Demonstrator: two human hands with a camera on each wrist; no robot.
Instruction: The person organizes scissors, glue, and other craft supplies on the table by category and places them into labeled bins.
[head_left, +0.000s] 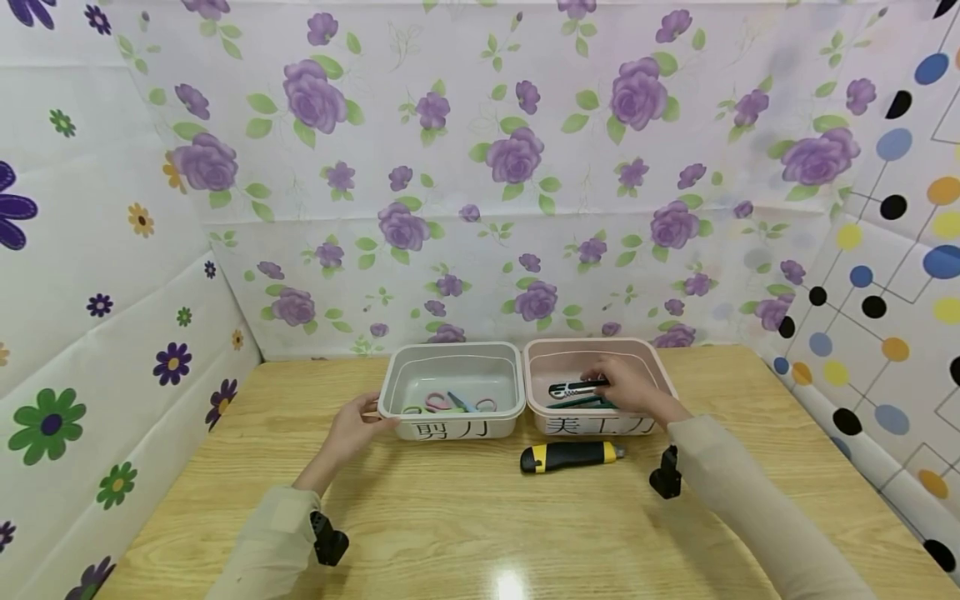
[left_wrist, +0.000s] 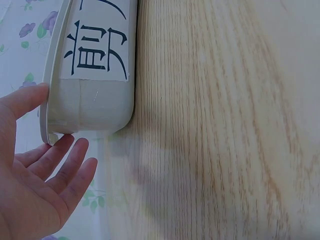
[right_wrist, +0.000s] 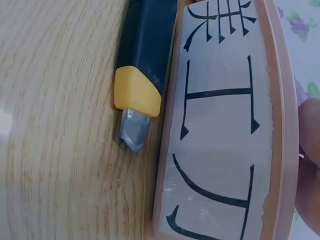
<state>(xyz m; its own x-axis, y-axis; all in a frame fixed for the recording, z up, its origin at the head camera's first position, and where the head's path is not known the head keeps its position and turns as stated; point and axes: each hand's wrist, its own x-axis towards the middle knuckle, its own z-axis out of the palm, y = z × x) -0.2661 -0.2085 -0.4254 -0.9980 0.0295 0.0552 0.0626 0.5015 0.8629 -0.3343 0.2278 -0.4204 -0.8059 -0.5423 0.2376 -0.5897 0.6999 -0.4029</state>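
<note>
My left hand (head_left: 354,429) is at the left front corner of a grey plastic bin (head_left: 454,350). In the left wrist view its thumb lies on the rim and the fingertips touch under the rim at the side. Inside that bin lie several scissors (head_left: 438,402). My right hand (head_left: 626,385) reaches into a pink bin (head_left: 656,354) and pinches one end of a black-and-white utility knife (head_left: 564,390). A dark green tool (head_left: 577,402) lies below it. In the right wrist view only part of the hand shows beyond the rim; the bin hides its fingertips.
A large black and yellow utility knife (head_left: 570,456) lies on the wooden table (head_left: 465,517) before the pink bin, with its blade tip (right_wrist: 135,131) showing. Both bins carry written labels in front. Flowered cloth (head_left: 450,167) hangs close behind them.
</note>
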